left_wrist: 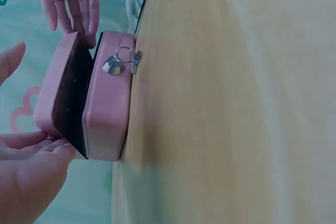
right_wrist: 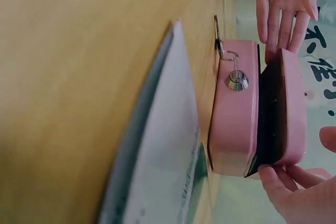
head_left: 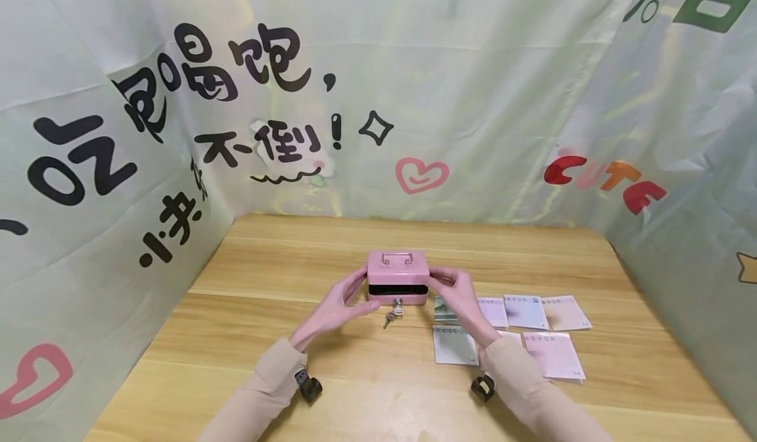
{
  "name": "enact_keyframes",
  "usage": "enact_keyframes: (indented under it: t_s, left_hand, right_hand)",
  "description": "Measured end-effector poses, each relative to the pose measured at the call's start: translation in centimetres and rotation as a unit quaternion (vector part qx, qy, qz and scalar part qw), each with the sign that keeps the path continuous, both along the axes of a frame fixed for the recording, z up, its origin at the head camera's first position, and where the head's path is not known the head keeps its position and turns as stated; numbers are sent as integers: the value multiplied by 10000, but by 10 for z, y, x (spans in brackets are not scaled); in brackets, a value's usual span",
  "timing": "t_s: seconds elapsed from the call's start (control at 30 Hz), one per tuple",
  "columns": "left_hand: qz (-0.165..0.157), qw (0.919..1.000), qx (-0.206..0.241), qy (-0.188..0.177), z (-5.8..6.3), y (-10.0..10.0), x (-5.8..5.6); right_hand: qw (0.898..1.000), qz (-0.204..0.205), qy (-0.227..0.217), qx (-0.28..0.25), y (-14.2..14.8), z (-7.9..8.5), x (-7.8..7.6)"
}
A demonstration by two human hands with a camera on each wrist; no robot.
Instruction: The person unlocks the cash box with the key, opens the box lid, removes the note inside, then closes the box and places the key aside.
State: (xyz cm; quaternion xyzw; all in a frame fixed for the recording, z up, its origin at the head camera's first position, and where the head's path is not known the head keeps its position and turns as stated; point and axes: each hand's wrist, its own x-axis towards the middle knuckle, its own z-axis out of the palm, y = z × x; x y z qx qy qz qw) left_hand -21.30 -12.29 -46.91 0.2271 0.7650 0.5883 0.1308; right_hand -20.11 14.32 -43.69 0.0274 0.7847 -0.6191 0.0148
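A pink metal cash box [head_left: 397, 276] with a wire handle on top sits on the table, its lid [left_wrist: 55, 85] raised part way over a dark interior. Keys [head_left: 389, 317] hang from the silver lock [right_wrist: 237, 80] on its front. My left hand [head_left: 340, 304] touches the lid's left end with nearly straight fingers, the thumb held apart. At the right end, the fingertips of my right hand [head_left: 458, 297] lie under the lid's edge, with that thumb also away from the box. What lies inside the box is hidden.
Several small paper booklets [head_left: 552, 355] lie in two rows to the right of the box, partly beneath my right forearm. Printed cloth [head_left: 473, 100] hangs behind and at both sides of the wooden table [head_left: 378, 389].
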Motion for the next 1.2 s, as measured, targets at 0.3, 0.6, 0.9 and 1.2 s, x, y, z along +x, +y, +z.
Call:
enact_keyframes:
  t_s: [0.3,0.6,0.9,1.2]
  left_hand:
    - [-73,9992,-169,-351,-4,-1,8]
    - [86,9995,-31,-291,-2,4,-2]
    - [232,9994,-257,17,2,18,-33]
    - [183,9966,-769,245,3,23,-46]
  right_hand:
    - [9995,156,-277,-23,0,-10,7]
    - [9991,299,-280,-68,3,-9,12]
    - [9995,83,-131,263,2,-14,24]
    - [9987,397,-287,156,-3,-15,27]
